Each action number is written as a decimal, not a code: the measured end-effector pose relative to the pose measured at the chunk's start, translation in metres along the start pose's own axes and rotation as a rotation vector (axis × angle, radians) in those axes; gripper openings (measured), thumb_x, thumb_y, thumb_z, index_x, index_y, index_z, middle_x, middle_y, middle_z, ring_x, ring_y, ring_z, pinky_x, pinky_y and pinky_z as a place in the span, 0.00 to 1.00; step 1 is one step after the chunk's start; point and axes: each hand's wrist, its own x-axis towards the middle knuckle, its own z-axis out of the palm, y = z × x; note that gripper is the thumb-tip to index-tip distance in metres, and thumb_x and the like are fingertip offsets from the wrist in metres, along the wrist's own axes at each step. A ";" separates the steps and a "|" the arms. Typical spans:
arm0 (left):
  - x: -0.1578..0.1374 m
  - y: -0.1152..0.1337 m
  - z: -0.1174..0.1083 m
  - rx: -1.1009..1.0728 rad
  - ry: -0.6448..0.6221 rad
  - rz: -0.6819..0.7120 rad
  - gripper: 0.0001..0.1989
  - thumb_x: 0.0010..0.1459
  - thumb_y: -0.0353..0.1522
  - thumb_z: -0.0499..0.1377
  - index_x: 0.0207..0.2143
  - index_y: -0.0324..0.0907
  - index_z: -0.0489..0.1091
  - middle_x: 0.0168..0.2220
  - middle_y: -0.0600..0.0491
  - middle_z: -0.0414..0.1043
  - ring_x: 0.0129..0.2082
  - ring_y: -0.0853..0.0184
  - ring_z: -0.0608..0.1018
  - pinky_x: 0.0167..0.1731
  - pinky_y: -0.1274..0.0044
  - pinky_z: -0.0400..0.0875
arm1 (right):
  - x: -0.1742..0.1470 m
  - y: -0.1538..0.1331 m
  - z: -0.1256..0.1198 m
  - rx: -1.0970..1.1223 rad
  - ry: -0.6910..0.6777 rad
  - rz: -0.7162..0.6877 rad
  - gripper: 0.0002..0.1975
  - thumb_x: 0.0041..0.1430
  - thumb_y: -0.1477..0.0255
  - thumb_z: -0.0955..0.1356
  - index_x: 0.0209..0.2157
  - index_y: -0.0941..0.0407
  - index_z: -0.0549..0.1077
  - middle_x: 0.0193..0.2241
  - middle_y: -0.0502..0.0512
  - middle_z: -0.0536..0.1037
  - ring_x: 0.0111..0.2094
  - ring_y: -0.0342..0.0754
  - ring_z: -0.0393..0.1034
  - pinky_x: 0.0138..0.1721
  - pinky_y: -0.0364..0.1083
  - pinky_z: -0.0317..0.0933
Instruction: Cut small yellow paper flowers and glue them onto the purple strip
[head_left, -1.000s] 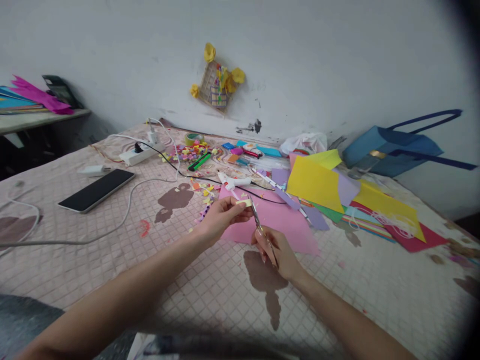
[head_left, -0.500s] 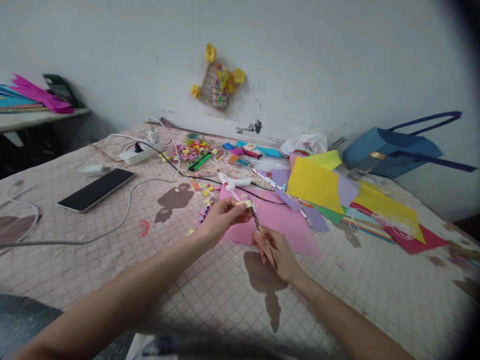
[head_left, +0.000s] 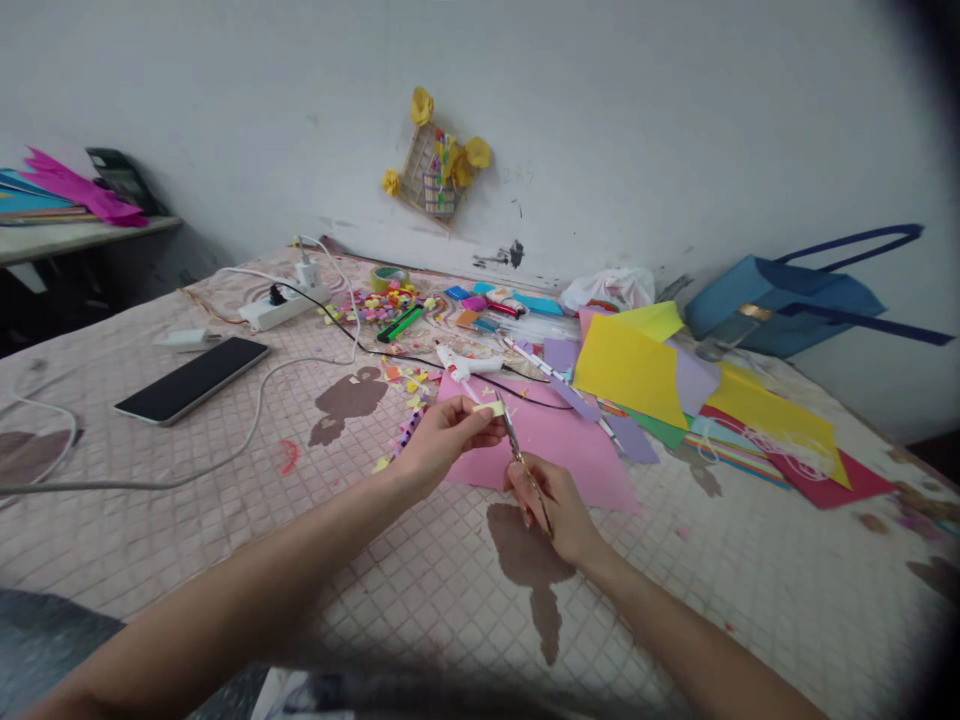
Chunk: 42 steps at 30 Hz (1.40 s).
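Between the thumb and fingers of my left hand is a small piece of pale yellow paper. My right hand is closed round a pair of scissors, whose blades point up and away from me. The blade tips are at the right end of the yellow piece; whether they touch it I cannot tell. Both hands are over the near part of a pink paper sheet. Just beyond them lies a white glue gun with a black cord, its nozzle partly above my left hand.
Colored sheets, a yellow one on top, lie to the right before a blue bag. On the left are a phone, a grey cable and a power strip. Small paper cutouts and a green cutter lie further back.
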 end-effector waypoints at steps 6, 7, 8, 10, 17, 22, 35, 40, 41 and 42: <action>0.000 -0.001 0.000 -0.005 0.000 0.001 0.12 0.49 0.33 0.63 0.26 0.37 0.62 0.28 0.50 0.75 0.30 0.70 0.77 0.36 0.75 0.70 | 0.000 0.000 0.000 -0.008 0.003 0.006 0.15 0.58 0.61 0.60 0.24 0.57 0.63 0.14 0.43 0.57 0.15 0.39 0.53 0.17 0.40 0.48; 0.000 -0.001 0.000 -0.005 -0.001 0.002 0.11 0.49 0.33 0.62 0.26 0.37 0.62 0.28 0.50 0.75 0.30 0.70 0.77 0.36 0.75 0.70 | 0.000 0.000 0.000 -0.012 0.005 0.001 0.15 0.58 0.61 0.60 0.24 0.57 0.63 0.14 0.43 0.57 0.15 0.39 0.53 0.17 0.40 0.48; 0.000 -0.001 -0.001 -0.005 -0.003 0.002 0.11 0.49 0.32 0.62 0.26 0.37 0.62 0.28 0.50 0.75 0.30 0.70 0.77 0.36 0.75 0.70 | 0.000 -0.001 0.000 -0.014 0.008 -0.003 0.15 0.58 0.61 0.60 0.23 0.56 0.62 0.14 0.42 0.57 0.15 0.39 0.53 0.17 0.40 0.48; 0.000 -0.001 -0.001 -0.003 -0.006 0.003 0.11 0.50 0.32 0.62 0.26 0.37 0.62 0.28 0.50 0.75 0.30 0.70 0.77 0.36 0.75 0.70 | -0.001 -0.002 0.000 -0.018 0.009 -0.008 0.15 0.58 0.61 0.60 0.23 0.56 0.62 0.13 0.42 0.57 0.15 0.39 0.53 0.17 0.40 0.49; 0.000 0.000 0.001 0.006 0.004 0.003 0.12 0.48 0.34 0.63 0.26 0.37 0.62 0.28 0.51 0.75 0.30 0.70 0.77 0.38 0.73 0.70 | -0.002 0.000 0.000 -0.046 0.005 -0.026 0.19 0.59 0.57 0.59 0.23 0.55 0.59 0.13 0.42 0.58 0.14 0.39 0.53 0.17 0.40 0.49; 0.000 0.002 -0.001 0.039 -0.001 0.005 0.12 0.49 0.35 0.62 0.27 0.37 0.62 0.30 0.49 0.76 0.31 0.68 0.77 0.39 0.72 0.69 | 0.000 0.002 -0.001 -0.017 0.017 -0.018 0.20 0.58 0.55 0.59 0.22 0.56 0.60 0.13 0.43 0.58 0.13 0.39 0.53 0.17 0.40 0.50; -0.002 -0.008 -0.004 0.516 -0.287 -0.136 0.12 0.49 0.37 0.61 0.24 0.36 0.65 0.20 0.54 0.70 0.20 0.75 0.71 0.22 0.81 0.66 | 0.008 -0.008 -0.021 0.050 0.010 0.030 0.13 0.54 0.62 0.65 0.26 0.57 0.65 0.14 0.43 0.61 0.15 0.39 0.55 0.16 0.39 0.50; 0.002 -0.007 -0.009 0.507 -0.242 -0.087 0.11 0.51 0.37 0.60 0.26 0.36 0.65 0.21 0.55 0.68 0.20 0.75 0.70 0.23 0.81 0.66 | 0.007 -0.008 -0.019 0.071 -0.022 0.062 0.13 0.54 0.61 0.64 0.27 0.57 0.64 0.13 0.43 0.61 0.14 0.38 0.55 0.15 0.38 0.49; 0.002 -0.007 -0.009 0.509 -0.247 -0.087 0.11 0.51 0.36 0.60 0.27 0.36 0.65 0.21 0.55 0.67 0.20 0.75 0.70 0.23 0.81 0.66 | 0.007 -0.007 -0.019 0.075 -0.012 0.056 0.13 0.55 0.61 0.64 0.27 0.57 0.64 0.13 0.43 0.61 0.14 0.38 0.55 0.15 0.38 0.49; 0.002 -0.007 -0.009 0.511 -0.259 -0.085 0.11 0.51 0.36 0.60 0.27 0.36 0.66 0.21 0.56 0.66 0.20 0.75 0.70 0.22 0.81 0.65 | 0.007 -0.007 -0.018 0.079 0.000 0.047 0.13 0.55 0.61 0.64 0.27 0.57 0.65 0.13 0.43 0.61 0.14 0.38 0.55 0.15 0.38 0.49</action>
